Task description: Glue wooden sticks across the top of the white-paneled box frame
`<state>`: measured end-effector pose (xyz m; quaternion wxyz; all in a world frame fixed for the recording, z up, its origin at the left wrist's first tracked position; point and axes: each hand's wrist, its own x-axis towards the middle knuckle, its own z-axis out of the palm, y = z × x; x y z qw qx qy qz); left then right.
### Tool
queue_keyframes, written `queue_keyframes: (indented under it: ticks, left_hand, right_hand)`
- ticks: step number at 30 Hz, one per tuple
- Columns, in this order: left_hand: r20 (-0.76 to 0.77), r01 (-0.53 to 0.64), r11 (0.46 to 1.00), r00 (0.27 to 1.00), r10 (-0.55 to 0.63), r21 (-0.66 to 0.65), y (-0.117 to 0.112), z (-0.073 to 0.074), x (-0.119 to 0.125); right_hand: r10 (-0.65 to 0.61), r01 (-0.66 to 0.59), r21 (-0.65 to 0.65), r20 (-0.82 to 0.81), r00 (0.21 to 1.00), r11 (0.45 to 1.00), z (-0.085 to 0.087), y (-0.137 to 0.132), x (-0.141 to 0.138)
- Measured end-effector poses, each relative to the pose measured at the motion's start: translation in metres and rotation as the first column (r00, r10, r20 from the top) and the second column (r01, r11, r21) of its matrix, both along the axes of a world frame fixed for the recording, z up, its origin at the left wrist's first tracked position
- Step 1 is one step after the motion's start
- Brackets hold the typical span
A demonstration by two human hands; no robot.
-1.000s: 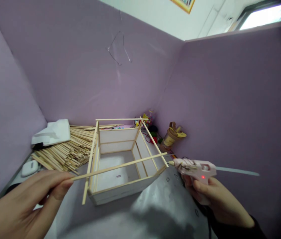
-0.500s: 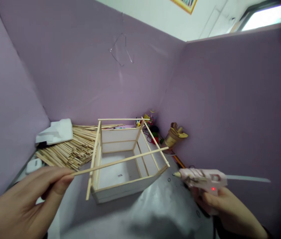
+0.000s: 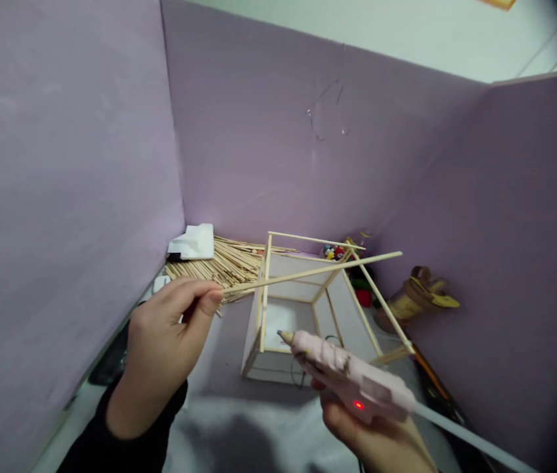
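Your left hand (image 3: 160,341) pinches one long wooden stick (image 3: 312,270) by its end, held across one open-topped box frame (image 3: 318,309). Your right hand (image 3: 372,433) is closed around one pink glue gun (image 3: 347,378), nozzle at the frame's near-left corner. Many loose sticks (image 3: 214,266) are piled behind.

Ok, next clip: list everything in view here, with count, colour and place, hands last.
wooden stick: 1, pale wood, pinched in the left hand, lying across the frame top
box frame: 1, white panels with wood edging, centre of desk
glue gun: 1, pink, red light on, nozzle by the frame's near left corner
stick pile: many, tan, back left
white packet: 1, on the pile
wooden figure: 1, tan, right
partition walls: purple, around
left hand: holds stick
right hand: holds glue gun
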<state>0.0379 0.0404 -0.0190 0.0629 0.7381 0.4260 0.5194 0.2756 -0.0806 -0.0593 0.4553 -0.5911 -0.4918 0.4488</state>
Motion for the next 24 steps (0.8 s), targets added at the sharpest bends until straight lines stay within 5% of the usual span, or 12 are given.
queue_keyframes:
  ticks: [7,24]
  left_hand:
    - [0.030,-0.032,0.999,0.999,0.032,-0.023,0.002,0.002,-0.006]
    - [0.020,-0.025,1.000,0.999,0.025,-0.001,0.004,0.002,-0.007]
  right_hand:
    - [-0.183,0.176,-0.193,-0.021,0.983,0.965,-0.004,0.002,-0.017]
    - [-0.189,0.180,-0.280,-0.007,0.982,0.943,-0.005,0.006,-0.017]
